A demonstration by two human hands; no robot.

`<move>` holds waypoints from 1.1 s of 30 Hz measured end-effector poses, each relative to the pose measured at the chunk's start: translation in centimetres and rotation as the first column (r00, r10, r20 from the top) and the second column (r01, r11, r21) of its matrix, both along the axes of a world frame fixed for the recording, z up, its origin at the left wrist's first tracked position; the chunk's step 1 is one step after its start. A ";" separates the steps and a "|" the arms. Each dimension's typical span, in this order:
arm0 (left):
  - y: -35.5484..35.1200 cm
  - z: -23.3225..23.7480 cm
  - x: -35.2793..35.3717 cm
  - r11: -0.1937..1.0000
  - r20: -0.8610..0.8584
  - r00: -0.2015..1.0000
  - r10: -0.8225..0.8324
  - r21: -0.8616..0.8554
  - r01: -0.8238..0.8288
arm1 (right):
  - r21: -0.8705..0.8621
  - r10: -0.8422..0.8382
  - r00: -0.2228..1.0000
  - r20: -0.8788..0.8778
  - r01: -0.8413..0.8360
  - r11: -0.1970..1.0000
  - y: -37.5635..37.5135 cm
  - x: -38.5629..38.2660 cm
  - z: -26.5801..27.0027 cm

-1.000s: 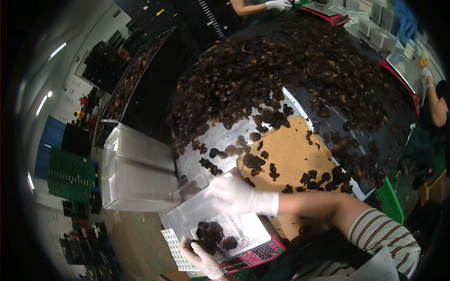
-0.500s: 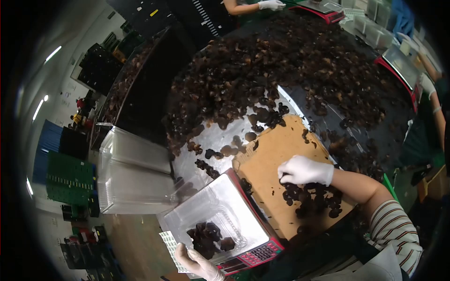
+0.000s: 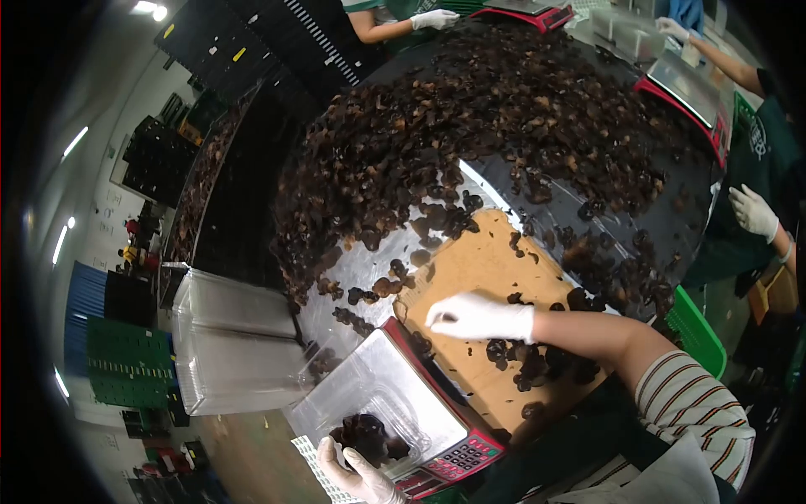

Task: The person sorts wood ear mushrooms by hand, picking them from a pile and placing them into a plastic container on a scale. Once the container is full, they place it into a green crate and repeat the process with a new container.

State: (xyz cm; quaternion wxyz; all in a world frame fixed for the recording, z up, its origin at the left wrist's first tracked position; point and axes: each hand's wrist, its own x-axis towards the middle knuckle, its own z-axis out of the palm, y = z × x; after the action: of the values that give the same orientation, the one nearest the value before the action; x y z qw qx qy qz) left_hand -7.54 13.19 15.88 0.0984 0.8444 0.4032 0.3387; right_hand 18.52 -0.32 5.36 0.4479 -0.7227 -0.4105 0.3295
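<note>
The right hand (image 3: 483,319), in a pale glove, was over the tan board (image 3: 470,260), just beside a loose cluster of dark, ruffled pieces (image 3: 537,365). Its fingers were bent, the thumb close to the forefinger; with the blur there, I could not tell whether they pinched a piece. The left hand (image 3: 361,477), also gloved, was at the near edge of a clear tray (image 3: 390,399), its thumb and forefinger spread apart. The tray lay on a red scale (image 3: 463,458) with a keypad, and a small dark clump (image 3: 365,437) sat inside it, near the left hand. A sheet of labels (image 3: 312,466) stuck out by the scale. Farther left, stacked clear containers (image 3: 239,361) stood beside the counter (image 3: 332,270), where a broad dark heap (image 3: 470,109) was spread beyond the board. Across it, a co-worker's gloved hand (image 3: 435,18) was near another red scale (image 3: 537,17).
</note>
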 end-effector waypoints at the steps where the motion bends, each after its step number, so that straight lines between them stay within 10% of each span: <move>1: -0.3 0.4 0.4 1.000 0.039 0.999 -0.016 0.002 0.016 | 0.050 -0.009 0.981 0.192 -0.001 0.999 1.6 -0.9 -1.7; 6: 0.4 -0.1 -0.5 0.994 0.005 1.000 -0.019 0.107 0.019 | -0.199 0.153 0.798 0.583 -0.043 0.979 6.1 -2.6 -4.8; 11: 0.3 -0.7 -1.1 0.997 0.169 0.984 -0.053 -0.038 0.060 | -0.041 -0.079 0.997 -0.021 0.078 0.996 3.4 -0.3 -3.3; 17: -2.6 0.9 0.4 0.947 0.391 0.902 -0.182 -0.177 0.267 | 0.025 -0.247 0.763 -0.597 0.326 0.945 -5.1 3.2 0.5; 22: -6.3 -1.0 1.5 0.518 0.292 0.921 -0.259 -0.762 0.388 | 0.033 -0.248 0.602 -0.759 0.416 0.909 -8.9 1.8 0.4; 24: -7.8 -3.4 3.6 0.246 0.591 0.654 -0.471 -0.624 0.742 | -0.012 -0.263 0.554 -0.790 0.415 0.910 -9.7 0.5 0.7; 30: -11.3 -6.9 8.2 0.270 0.413 0.692 -0.593 -0.707 0.653 | 0.049 -0.127 0.636 -0.761 0.252 0.966 -11.6 -1.2 1.2; 33: -11.3 -8.4 10.1 0.469 0.144 0.606 -0.782 -0.506 0.724 | -0.033 -0.079 0.816 -0.572 0.074 0.997 -12.5 -1.3 1.9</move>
State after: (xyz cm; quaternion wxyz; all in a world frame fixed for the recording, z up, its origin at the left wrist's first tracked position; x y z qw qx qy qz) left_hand 2.55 1.90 7.45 0.4379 0.8916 0.0691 0.0928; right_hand 17.20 -12.82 7.30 0.5601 -0.6082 -0.2263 0.5150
